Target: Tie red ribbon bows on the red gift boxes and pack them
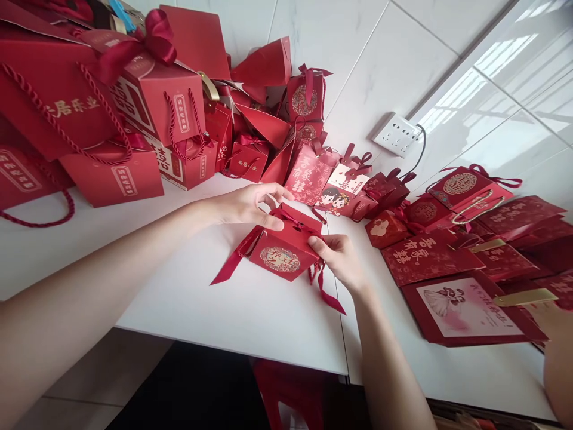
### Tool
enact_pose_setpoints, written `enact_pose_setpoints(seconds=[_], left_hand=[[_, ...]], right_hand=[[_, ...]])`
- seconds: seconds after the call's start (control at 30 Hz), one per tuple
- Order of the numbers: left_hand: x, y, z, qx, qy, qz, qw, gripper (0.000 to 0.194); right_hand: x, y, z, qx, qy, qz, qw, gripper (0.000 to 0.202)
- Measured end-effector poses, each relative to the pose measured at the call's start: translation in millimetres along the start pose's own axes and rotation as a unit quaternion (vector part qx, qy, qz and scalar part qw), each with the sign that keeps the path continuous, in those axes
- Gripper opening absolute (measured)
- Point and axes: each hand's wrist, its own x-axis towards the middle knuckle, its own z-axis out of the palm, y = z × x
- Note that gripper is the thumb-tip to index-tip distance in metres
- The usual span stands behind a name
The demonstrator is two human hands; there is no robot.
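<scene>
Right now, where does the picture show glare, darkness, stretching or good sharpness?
Head view: bright striped glare on the glossy white tiles, upper right; deep darkness beneath the white tabletop; the bare left forearm looks stretched toward the edge; the red cardboard box appears fairly sharp.

White table [286, 325], red gift boxes [107, 176] at left, picture-fronted red bag [470, 307] at right

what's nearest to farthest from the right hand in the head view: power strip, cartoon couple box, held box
1. Held box: touching the right hand.
2. Cartoon couple box: just beyond the hand.
3. Power strip: farther back, toward the right.
</scene>
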Motion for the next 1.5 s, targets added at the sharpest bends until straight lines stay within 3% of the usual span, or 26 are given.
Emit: enact_pose_setpoints(seconds=[0.1,0.17,0.27,0.33,0.57,0.8,0.9,1.0,1.07,1.13,1.2,1.27,1.37,1.5], left_hand=[[-0.1,-2.9,4.0,0.011,0.005,-0.021,1.0,0.061],[-0.2,-5.9,7.5,0.008,-0.007,-0.04,0.999,0.06],[-0.6,-7.8,13.3,-0.031,-0.032,-0.058,0.997,0.059],[-0.9,-6.9,15.9,-0.049,-0.034,-0.062,0.996,0.06],[-1.0,-5.0,16.4,-0.066,-0.047,-0.049,0.995,0.053],[0.2,-10.0,18.2,-0.062,-0.023,-0.042,0.997,0.048],[-0.1,-9.6,16.7,-0.051,-0.025,-0.049,0.997,0.05],[-0.3,-9.9,13.8,-0.031,-0.025,-0.056,0.998,0.055],[-0.7,-10.1,11.6,-0.006,-0.005,-0.07,0.998,0.061],[-1.7,-9.2,9.1,0.017,0.017,-0.088,0.996,0.066],[-3.2,-6.7,6.4,0.04,0.025,-0.101,0.994,0.065],[-4.9,-3.3,3.8,0.066,0.029,-0.102,0.992,0.062],[-6.6,1.8,0.8,0.088,0.024,-0.103,0.991,0.053],[-7.1,6.9,-0.9,0.126,0.035,-0.11,0.985,0.043]], right_hand=[[1.2,2.3,3.2,-0.035,0.111,-0.052,0.992,0.046],[0.7,2.8,6.6,-0.037,0.153,-0.101,0.982,0.051],[-1.0,1.7,11.8,-0.04,0.099,-0.139,0.984,0.07],[-1.6,0.5,14.7,-0.058,0.078,-0.14,0.985,0.071],[-0.8,-2.4,19.7,-0.07,0.114,-0.154,0.979,0.065],[-2.0,-2.9,22.1,-0.1,0.131,-0.165,0.972,0.058],[-1.1,0.8,16.3,-0.064,0.098,-0.16,0.98,0.06],[1.7,6.9,5.0,0.053,0.07,-0.137,0.987,0.051],[4.0,9.4,-2.9,0.086,0.105,-0.103,0.985,0.043],[5.6,8.9,-9.5,0.052,0.137,-0.069,0.987,0.038],[5.9,5.5,-14.1,-0.001,0.111,-0.045,0.993,0.037],[4.9,1.2,-16.5,-0.019,0.039,-0.024,0.999,0.043],[3.4,-1.2,-17.1,0.03,-0.049,-0.006,0.998,0.047],[5.0,5.2,-16.2,0.122,-0.05,-0.015,0.991,0.042]])
